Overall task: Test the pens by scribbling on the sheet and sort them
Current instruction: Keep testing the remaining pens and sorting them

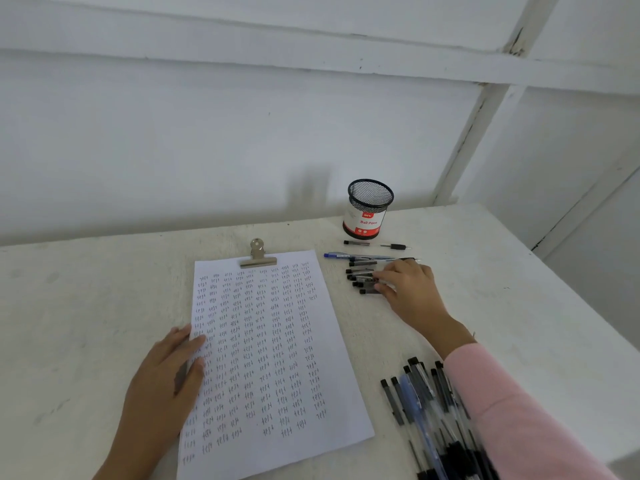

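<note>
Cup labelled "Ball Pens", sheet of "test"

The sheet lies flat mid-table, white, its top edge under a metal clip, packed with columns of small handwritten "test" marks. At two o'clock from it, a short row of black-capped pens lies side by side, caps toward nine o'clock, with a blue pen along the far side. Beyond, at one o'clock, lie two short dark pen pieces, apart. At five o'clock sits a loose heap of clear-barrelled pens, overlapping, caps toward eleven.
</note>
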